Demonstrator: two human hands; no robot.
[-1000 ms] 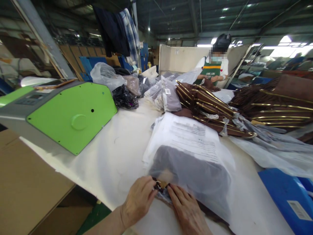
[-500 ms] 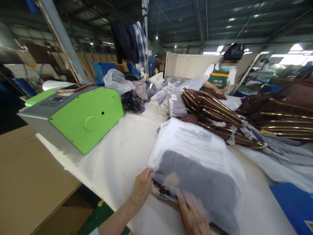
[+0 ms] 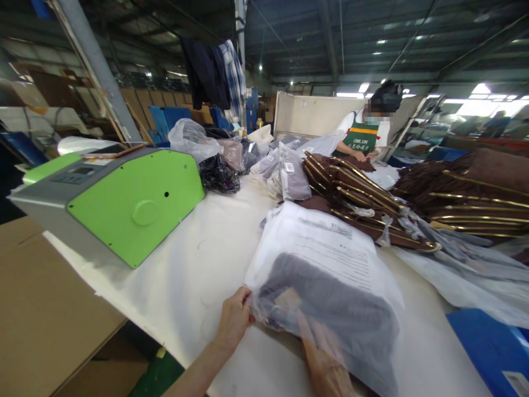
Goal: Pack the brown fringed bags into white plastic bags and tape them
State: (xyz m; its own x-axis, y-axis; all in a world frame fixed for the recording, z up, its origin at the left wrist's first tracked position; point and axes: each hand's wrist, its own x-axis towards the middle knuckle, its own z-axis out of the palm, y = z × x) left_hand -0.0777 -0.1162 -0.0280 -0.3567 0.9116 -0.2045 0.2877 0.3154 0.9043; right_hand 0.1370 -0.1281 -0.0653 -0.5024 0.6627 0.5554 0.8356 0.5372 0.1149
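A clear plastic bag [image 3: 314,231] with printed text lies on the white table, and a dark grey-brown folded piece [image 3: 330,298] shows through it. My left hand [image 3: 235,315] pinches the bag's near left corner between thumb and fingers. At the near edge, my right hand [image 3: 326,358] has its fingers stretched out; they look pale and blurred through the film, so they seem to be inside the bag's mouth. A small tan tag [image 3: 288,298] shows through the plastic between the two hands.
A green and grey machine [image 3: 140,204] stands at the left. Brown bags with gold trim [image 3: 355,187] are heaped behind, beside packed grey bags [image 3: 293,171]. Across the table a co-worker in a green apron [image 3: 359,138] handles brown material. A blue bin [image 3: 491,347] lies right.
The brown and gold edge that showed at the bag's mouth is now covered by the film. My left hand still grips the corner; my right hand stays at the near edge.
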